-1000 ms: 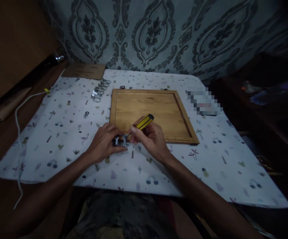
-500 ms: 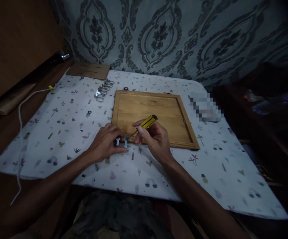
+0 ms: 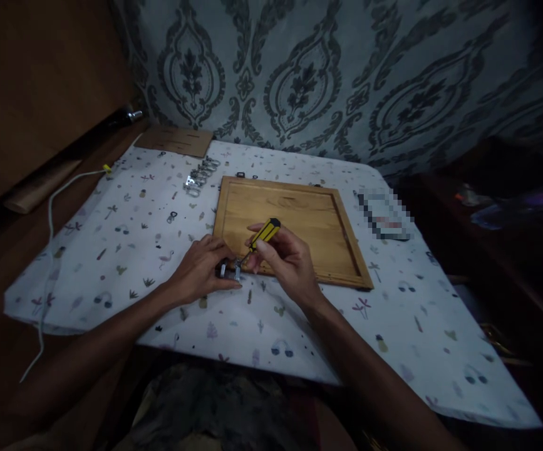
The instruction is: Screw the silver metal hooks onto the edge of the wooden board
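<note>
My right hand [image 3: 294, 263] grips a yellow and black screwdriver [image 3: 265, 234] by its handle, tilted with the shaft pointing down and left. The screwdriver's tip meets a small silvery metal latch [image 3: 238, 270] at the near left corner of a framed wooden panel [image 3: 285, 216]. My left hand [image 3: 196, 270] holds this latch against the panel's near edge, fingers above and thumb below. A screw at the tip is too small to make out. The panel lies flat on the table.
Several similar metal latches [image 3: 200, 176] lie in a row beyond the panel's left side, with a small dark catch [image 3: 172, 217] nearer. Cardboard [image 3: 175, 139] lies at the back left. A blurred-out flat object [image 3: 386, 214] is on the right. A white cable [image 3: 50, 232] hangs at the left.
The screwdriver handle has shifted slightly left and stands a little steeper, with its tip still at the latch. My left hand keeps its hold. The whole view has shifted slightly.
</note>
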Available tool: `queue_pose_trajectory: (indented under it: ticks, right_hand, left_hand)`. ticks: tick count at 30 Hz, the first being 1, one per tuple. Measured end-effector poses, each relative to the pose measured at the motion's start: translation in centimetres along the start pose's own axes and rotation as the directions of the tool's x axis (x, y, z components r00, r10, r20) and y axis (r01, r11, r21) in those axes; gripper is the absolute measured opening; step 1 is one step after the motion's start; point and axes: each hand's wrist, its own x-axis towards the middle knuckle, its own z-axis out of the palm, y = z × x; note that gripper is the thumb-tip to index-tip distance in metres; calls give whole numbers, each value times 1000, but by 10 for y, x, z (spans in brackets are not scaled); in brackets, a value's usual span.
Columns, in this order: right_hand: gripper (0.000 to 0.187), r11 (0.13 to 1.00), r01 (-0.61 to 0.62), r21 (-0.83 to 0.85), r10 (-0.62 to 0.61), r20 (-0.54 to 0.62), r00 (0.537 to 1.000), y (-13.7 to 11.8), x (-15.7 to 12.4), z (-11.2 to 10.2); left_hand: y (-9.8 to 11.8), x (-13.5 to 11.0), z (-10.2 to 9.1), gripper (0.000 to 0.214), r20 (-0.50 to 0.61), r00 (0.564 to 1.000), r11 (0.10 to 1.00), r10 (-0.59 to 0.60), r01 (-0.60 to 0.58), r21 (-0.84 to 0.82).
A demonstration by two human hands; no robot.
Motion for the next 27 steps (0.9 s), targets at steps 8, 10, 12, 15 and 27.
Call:
queue_pose_trajectory:
  ticks: [8, 10, 12, 15, 27]
  right_hand:
    - [45, 998, -64, 1, 64, -85, 994, -1, 0, 0]
    - [47, 997, -75, 25, 77, -79, 994, -1, 0, 0]
    - [48, 997, -68, 48, 71, -67, 995, -2, 0, -1]
    - [51, 998, -14, 65, 15, -16, 1000, -3, 0, -3]
    - [49, 992, -79, 98, 79, 1, 997, -14, 3, 3]
  left_hand:
    - [-4, 0, 2, 43, -17, 1000, 1000, 24, -24, -15]
    - [-4, 0, 2, 43, -23, 999, 1000, 24, -24, -16]
    - [-4, 0, 1, 42, -19, 999, 999, 28, -29, -18]
    - [-4, 0, 0, 42, -14, 999, 999, 41, -41, -22]
    - [2, 1, -7, 37, 9, 1000, 1000, 8, -8, -5]
